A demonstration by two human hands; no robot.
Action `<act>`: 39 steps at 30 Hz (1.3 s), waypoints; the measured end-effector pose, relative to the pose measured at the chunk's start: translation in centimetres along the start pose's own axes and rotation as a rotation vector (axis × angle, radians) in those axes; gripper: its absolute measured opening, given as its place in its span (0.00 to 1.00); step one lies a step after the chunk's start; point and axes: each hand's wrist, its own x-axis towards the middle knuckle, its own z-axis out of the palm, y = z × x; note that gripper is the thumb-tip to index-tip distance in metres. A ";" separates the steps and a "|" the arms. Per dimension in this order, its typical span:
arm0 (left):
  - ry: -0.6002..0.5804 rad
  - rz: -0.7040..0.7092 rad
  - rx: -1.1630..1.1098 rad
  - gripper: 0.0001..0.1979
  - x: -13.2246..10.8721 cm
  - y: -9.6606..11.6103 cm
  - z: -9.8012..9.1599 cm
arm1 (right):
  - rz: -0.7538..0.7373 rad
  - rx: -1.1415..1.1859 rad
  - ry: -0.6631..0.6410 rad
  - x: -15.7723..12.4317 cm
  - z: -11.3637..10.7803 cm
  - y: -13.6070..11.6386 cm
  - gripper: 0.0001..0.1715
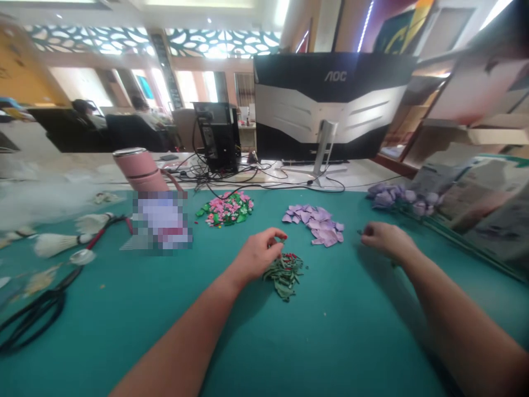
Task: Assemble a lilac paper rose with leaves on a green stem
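My left hand (259, 255) hovers at the upper left of a pile of green stem-like and leaf-like pieces with red bits (285, 275). Thumb and fingers are curled toward each other, with a spot of red at the fingertip; anything between them is too small to make out. To the right, my right hand (390, 241) is closed just above the green mat. From its fingertips sticks out a small dark piece (360, 232), too tiny to name. A heap of light purple petal-like pieces (326, 226) lies between the two hands, touched by neither.
Pink and green flower pieces (231, 208) lie farther back, near a pink tumbler (140, 168). Purple artificial flowers (403, 199) sit back right beside boxes (475, 204). Black-handled scissors (41, 311) and shuttlecocks (61, 242) are at left. Cables (223, 179) run below a monitor (330, 105).
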 end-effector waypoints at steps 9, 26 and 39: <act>0.082 0.006 -0.087 0.13 0.1 0.0 0.0 | -0.532 1.297 -0.095 -5.0 0.2 -13.5 0.19; 0.023 -0.092 -0.249 0.15 -0.2 0.7 0.2 | -0.420 1.563 -0.120 -5.8 2.3 -14.2 0.14; 0.090 -0.047 -0.151 0.14 -0.2 0.5 0.1 | -0.396 1.612 -0.130 -5.3 2.4 -13.6 0.15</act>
